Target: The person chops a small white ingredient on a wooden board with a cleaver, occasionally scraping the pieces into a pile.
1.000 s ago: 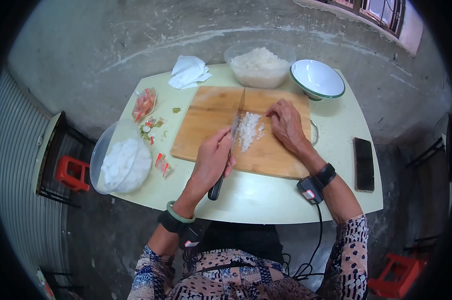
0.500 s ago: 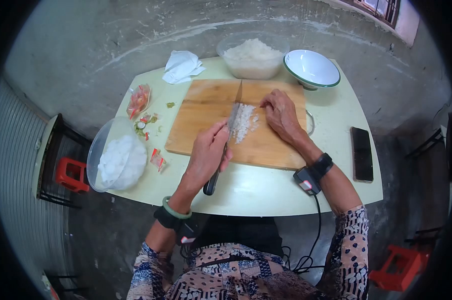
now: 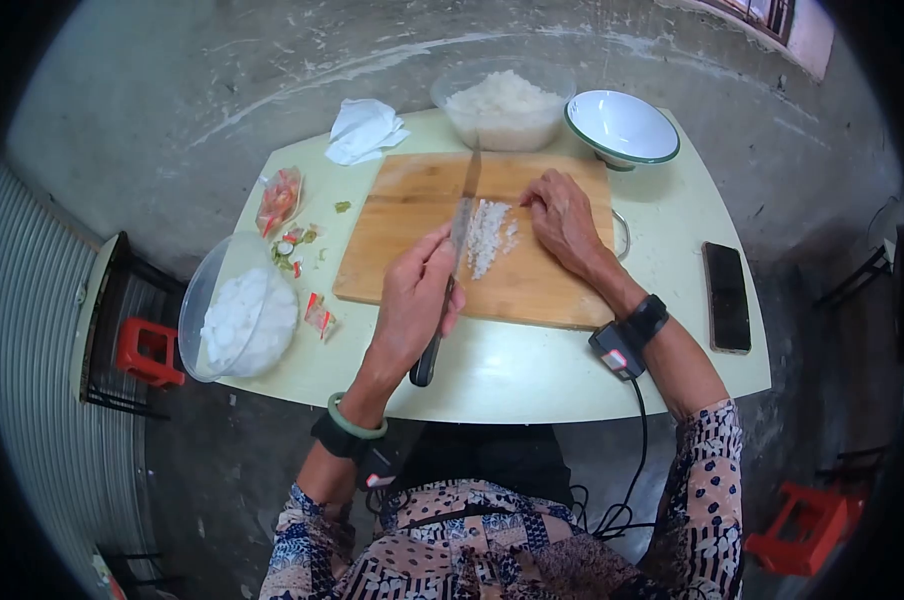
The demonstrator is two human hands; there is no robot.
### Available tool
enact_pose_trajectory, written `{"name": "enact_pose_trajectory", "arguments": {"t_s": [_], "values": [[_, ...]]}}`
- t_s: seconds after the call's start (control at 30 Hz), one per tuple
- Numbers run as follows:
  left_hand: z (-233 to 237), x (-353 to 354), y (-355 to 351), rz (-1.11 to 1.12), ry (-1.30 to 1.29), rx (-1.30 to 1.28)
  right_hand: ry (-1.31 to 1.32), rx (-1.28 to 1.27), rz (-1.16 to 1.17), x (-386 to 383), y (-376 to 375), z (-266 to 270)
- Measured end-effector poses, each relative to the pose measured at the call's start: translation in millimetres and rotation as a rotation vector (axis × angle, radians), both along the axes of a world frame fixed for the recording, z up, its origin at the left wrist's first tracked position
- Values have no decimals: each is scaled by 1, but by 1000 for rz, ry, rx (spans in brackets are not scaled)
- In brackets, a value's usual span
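My left hand (image 3: 419, 285) is wrapped around the black handle of a kitchen knife (image 3: 464, 215). The blade points away from me and stands along the left side of a heap of finely chopped white bits (image 3: 488, 240). These bits lie on a wooden cutting board (image 3: 402, 215). To the right of the heap, my right hand (image 3: 564, 222) rests on the board with its fingers curled in and pressed together. Anything under those fingertips is hidden.
A clear bowl of white shreds (image 3: 507, 97) and a green-rimmed white bowl (image 3: 622, 127) stand behind the board. Left are a clear bowl of white food (image 3: 247, 320), a bag (image 3: 280, 198), scraps and crumpled paper (image 3: 365, 130). A phone (image 3: 726, 298) lies right.
The knife blade has shifted slightly left, away from the chopped heap, and its grip is unchanged. My right hand stays at nearly the same spot. The whole view has moved a little.
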State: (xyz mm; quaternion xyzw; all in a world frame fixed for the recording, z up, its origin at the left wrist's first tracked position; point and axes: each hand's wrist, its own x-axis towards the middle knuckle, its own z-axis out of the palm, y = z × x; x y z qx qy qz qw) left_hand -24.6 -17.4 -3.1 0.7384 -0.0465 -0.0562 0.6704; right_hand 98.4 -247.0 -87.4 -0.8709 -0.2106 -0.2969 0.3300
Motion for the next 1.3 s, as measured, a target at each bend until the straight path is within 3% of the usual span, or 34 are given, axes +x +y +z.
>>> {"name": "enact_pose_trajectory", "arguments": {"t_s": [0.13, 0.83, 0.9, 1.3], "values": [[-3, 3, 1, -43, 32, 113, 14, 12, 8, -1, 0, 2], [-5, -10, -9, -42, 62, -11, 1, 19, 2, 0, 0, -2], [-7, -5, -10, -42, 54, 82, -6, 28, 11, 2, 1, -1], [12, -15, -17, -21, 35, 74, -3, 63, 5, 2, 1, -3]]}}
